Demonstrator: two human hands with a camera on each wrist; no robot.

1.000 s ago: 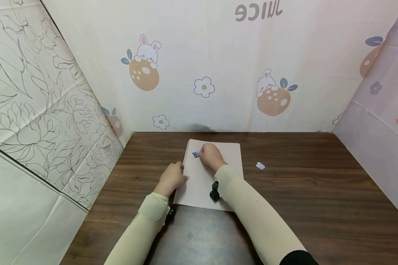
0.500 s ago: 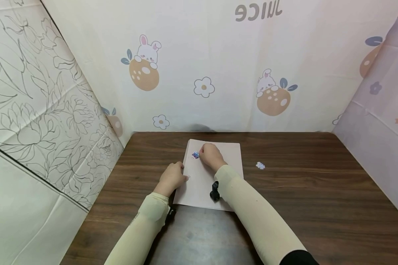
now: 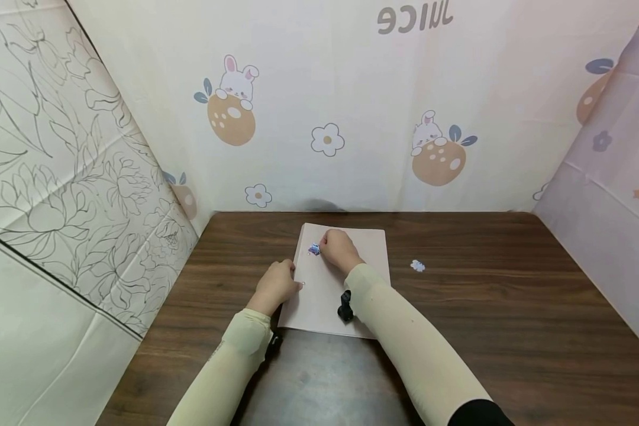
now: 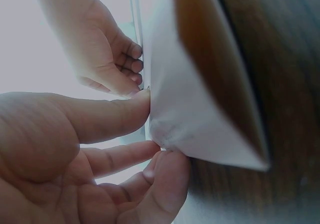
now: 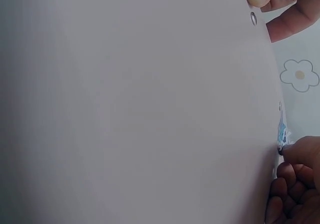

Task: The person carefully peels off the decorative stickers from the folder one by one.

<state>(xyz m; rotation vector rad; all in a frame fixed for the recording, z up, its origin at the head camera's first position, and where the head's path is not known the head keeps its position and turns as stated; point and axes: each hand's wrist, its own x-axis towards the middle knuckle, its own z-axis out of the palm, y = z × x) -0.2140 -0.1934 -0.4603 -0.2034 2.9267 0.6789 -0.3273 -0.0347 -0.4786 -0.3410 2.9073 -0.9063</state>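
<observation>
A white paper bag [image 3: 319,307] with small metal eyelets lies flat on the dark wooden table [image 3: 484,307]. At its left edge, my left hand [image 3: 276,288] pinches the paper, thumb on top and fingers beneath; the left wrist view shows a fold gaping there. My right hand [image 3: 341,251] is over the bag's upper part with its fingers curled. Its thumb and fingertips pinch the edge of a small shiny blue patterned piece [image 3: 313,249], which shows edge-on in the right wrist view. What exactly the piece is, I cannot tell.
A small pale blue, scallop-edged piece [image 3: 418,265] lies on the table to the right of the bag. Behind the table hangs a printed cloth [image 3: 373,177] with rabbits and flowers. Another cloth with line-drawn flowers [image 3: 58,207] covers the left side.
Both hands keep almost the same place on the bag. The blue piece beside the right fingertips looks slightly different in outline; nothing else has visibly moved.
</observation>
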